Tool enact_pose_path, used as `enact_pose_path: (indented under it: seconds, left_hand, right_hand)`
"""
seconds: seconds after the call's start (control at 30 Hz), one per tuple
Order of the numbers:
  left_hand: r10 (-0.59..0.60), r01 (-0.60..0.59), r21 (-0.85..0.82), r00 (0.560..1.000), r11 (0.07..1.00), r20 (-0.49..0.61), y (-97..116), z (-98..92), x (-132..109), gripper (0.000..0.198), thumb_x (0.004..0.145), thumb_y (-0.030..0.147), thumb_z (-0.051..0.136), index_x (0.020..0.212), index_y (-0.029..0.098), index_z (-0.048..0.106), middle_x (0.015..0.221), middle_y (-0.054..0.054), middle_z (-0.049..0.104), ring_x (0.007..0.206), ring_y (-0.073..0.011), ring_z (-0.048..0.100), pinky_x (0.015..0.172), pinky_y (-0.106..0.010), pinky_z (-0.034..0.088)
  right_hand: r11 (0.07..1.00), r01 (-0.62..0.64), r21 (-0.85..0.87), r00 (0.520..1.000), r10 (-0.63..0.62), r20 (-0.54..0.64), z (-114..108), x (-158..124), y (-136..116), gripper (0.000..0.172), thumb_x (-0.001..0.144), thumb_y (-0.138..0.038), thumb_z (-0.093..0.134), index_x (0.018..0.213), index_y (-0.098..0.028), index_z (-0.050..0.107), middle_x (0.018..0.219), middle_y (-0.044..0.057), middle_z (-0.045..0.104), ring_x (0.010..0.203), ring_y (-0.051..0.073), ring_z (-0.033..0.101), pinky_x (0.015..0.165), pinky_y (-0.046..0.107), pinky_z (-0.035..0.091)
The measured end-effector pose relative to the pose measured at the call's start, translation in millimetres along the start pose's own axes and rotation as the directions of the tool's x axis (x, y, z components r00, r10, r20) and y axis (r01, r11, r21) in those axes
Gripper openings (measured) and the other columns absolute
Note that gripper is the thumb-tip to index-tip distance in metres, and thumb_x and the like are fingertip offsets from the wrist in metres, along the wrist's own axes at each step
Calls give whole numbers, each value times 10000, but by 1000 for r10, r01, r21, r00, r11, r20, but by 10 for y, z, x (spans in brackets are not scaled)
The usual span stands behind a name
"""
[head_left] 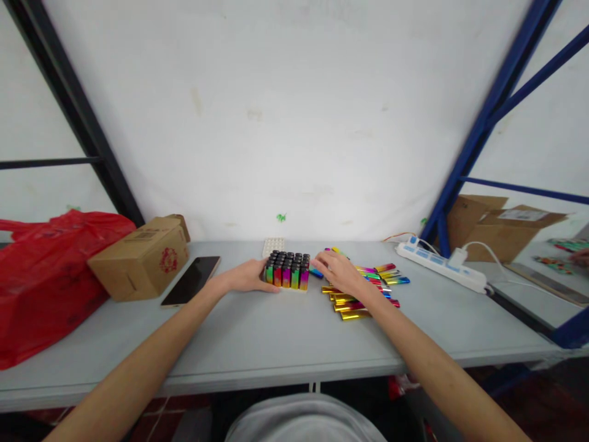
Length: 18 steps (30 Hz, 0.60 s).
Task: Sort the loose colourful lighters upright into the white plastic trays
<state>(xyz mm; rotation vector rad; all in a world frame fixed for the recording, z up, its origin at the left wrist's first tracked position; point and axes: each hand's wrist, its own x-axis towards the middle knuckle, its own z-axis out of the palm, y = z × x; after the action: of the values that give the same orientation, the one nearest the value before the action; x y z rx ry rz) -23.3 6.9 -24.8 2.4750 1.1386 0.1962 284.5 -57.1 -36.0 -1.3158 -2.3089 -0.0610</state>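
Observation:
Metallic, rainbow-coloured lighters [286, 276] with black tops stand upright in close rows at the table's middle, apparently in a pale holder whose edge shows along the bottom. My left hand [251, 276] is closed around the left side of this block, thumb along its front base. Just right of the block, my right hand [338, 270] is curled, fingers bent around a blue lighter [316, 272] that shows at the fingertips. Beneath and beside my right wrist lies a loose pile of shiny gold, red, purple and blue lighters [354, 315], partly hidden by the forearm.
A white holder with a grid of holes [273, 247] lies behind the block. To the left are a dark tablet [196, 279], a cardboard box [138, 261] and a red plastic bag [55, 282]. A white power strip [442, 267] with cables is at right, beside a blue frame [478, 132].

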Motion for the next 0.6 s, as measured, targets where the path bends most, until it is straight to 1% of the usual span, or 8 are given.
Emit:
enact_pose_path:
  seconds: [0.07, 0.13, 0.2, 0.3, 0.37, 0.43, 0.5, 0.6]
  left_hand:
    - [9, -8, 5, 1000, 1000, -13, 0, -1, -1, 752, 747, 724, 766, 1269, 196, 644, 1161, -77, 791, 1014, -314, 746, 854, -343, 565]
    - [19, -19, 7, 999, 1000, -26, 1, 3, 1, 720, 748, 713, 771, 1238, 196, 664, 1119, -64, 795, 984, -307, 744, 826, -336, 559]
    - [31, -31, 6, 999, 1000, -41, 1, 14, 7, 693, 753, 707, 772, 1209, 194, 677, 1083, -56, 795, 964, -301, 739, 808, -331, 552]
    - [60, -60, -6, 996, 998, -70, 8, 52, 29, 668, 783, 707, 756, 1197, 188, 679, 1069, -58, 789, 946, -293, 733, 806, -330, 546]
    - [62, -62, 8, 993, 998, -96, 24, 95, 56, 669, 803, 730, 737, 1190, 187, 680, 1076, -68, 783, 945, -296, 730, 815, -341, 546]
    - [34, -21, 91, 989, 996, -144, 55, 151, 94, 696, 809, 789, 701, 1141, 178, 693, 1070, -100, 769, 964, -325, 720, 840, -375, 544]
    - [3, 47, 224, 976, 974, -217, 105, 214, 141, 747, 802, 860, 652, 1064, 162, 704, 1075, -153, 743, 1019, -376, 694, 893, -432, 533]
    - [12, 93, 345, 957, 934, -290, 199, 299, 219, 773, 807, 892, 611, 1048, 164, 712, 1166, -194, 689, 1132, -412, 629, 978, -486, 502]
  right_hand:
    - [999, 30, -42, 999, -31, -19, 59, -13, 174, 413, 1138, -424, 418, 1323, -183, 698, 1310, 146, 710, 1244, 254, 629, 1108, 402, 451]
    - [994, 37, -103, 998, -33, 46, 138, -8, 330, 423, 1108, -415, 496, 1456, -231, 650, 1555, 152, 569, 1424, 294, 523, 1212, 477, 375]
    - [990, 19, -137, 990, 0, 140, 208, 27, 442, 407, 1100, -403, 509, 1455, -283, 669, 1625, 125, 516, 1483, 313, 479, 1241, 517, 339]
    - [992, 15, -122, 972, 14, 233, 246, 115, 515, 388, 1118, -330, 451, 1365, -231, 733, 1470, 134, 665, 1387, 273, 583, 1212, 442, 384]
    - [993, -10, -120, 971, 38, 235, 231, 159, 523, 377, 1115, -274, 445, 1293, -164, 759, 1328, 149, 743, 1278, 243, 654, 1161, 368, 423]
    - [983, -93, -156, 970, 125, 208, 206, 171, 522, 358, 1106, -262, 464, 1200, -128, 783, 1233, 168, 773, 1197, 242, 691, 1109, 340, 448]
    - [956, -199, -214, 953, 239, 183, 187, 150, 529, 366, 1100, -292, 483, 1120, -110, 799, 1177, 196, 778, 1139, 264, 710, 1063, 348, 470]
    - [917, -314, -246, 923, 355, 146, 181, 96, 571, 349, 1079, -306, 520, 1093, -109, 808, 1144, 217, 774, 1115, 289, 710, 1029, 367, 485]
